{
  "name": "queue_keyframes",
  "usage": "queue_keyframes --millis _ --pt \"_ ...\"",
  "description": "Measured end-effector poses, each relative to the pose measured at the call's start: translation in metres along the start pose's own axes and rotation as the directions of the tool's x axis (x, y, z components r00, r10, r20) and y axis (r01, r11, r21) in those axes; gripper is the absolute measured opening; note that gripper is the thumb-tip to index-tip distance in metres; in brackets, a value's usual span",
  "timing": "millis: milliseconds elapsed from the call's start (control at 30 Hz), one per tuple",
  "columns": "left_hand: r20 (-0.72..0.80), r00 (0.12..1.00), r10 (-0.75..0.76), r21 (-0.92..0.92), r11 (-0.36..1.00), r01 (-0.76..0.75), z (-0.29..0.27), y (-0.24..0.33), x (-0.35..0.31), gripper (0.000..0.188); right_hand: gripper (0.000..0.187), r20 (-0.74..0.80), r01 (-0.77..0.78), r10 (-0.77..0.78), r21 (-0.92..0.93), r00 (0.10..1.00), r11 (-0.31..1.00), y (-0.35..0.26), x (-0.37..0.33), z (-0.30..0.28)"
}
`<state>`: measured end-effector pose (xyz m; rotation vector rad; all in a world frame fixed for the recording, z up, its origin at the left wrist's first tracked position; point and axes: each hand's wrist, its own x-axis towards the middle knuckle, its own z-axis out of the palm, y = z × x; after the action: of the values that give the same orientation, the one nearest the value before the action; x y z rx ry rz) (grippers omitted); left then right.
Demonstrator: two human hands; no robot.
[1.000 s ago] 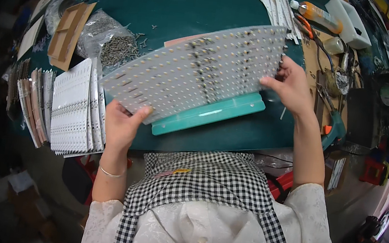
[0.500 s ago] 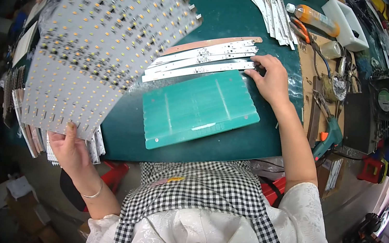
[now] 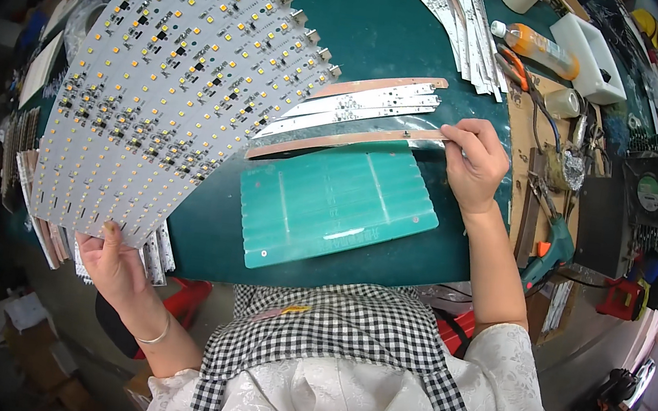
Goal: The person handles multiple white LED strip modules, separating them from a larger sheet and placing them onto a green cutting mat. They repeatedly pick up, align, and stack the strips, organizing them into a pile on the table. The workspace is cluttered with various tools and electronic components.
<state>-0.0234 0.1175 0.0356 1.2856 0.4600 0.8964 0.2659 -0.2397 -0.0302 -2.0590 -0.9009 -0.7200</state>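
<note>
My left hand (image 3: 114, 265) pinches the lower edge of a large grey LED circuit board panel (image 3: 155, 85). Its face is dotted with yellow and orange LEDs and small black parts, and it stands raised over the left of the table. Thumb and fingers of my right hand (image 3: 475, 164) close on the right end of a long, thin circuit board strip (image 3: 337, 142). A pinkish-brown side of this strip faces up, just beyond a green grooved plate (image 3: 337, 206). Farther back lie several white strips (image 3: 357, 106) and one brownish strip (image 3: 389, 85).
At the far right lie more white strips (image 3: 457, 32), an orange drink bottle (image 3: 541, 51) and a white foam box (image 3: 589, 61). A wooden board (image 3: 526, 106) carries orange-handled pliers (image 3: 513, 67). A green glue gun (image 3: 559, 238) hangs beside the table's right edge.
My right hand has taken the near white strip by its end, moved slightly right and turned its brownish side up. The LED panel has tilted a little in my left hand.
</note>
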Motion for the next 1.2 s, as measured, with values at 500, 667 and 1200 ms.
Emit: queue_keyframes --millis 500,667,1200 --pt "0.096 0.978 -0.183 0.054 0.983 0.178 0.027 -0.021 -0.035 0.06 0.036 0.207 -0.17 0.207 -0.182 0.956 0.968 0.007 0.005 -0.005" --pt "0.153 0.943 -0.294 0.117 0.953 0.278 0.067 -0.034 -0.065 0.048 0.039 0.613 -0.803 0.524 0.509 0.591 0.31 -0.008 -0.006 -0.04" --pt "0.277 0.877 -0.392 0.119 0.92 0.374 0.091 -0.046 -0.058 0.045 0.036 0.77 -0.869 0.423 0.346 0.478 0.354 -0.035 0.005 -0.052"
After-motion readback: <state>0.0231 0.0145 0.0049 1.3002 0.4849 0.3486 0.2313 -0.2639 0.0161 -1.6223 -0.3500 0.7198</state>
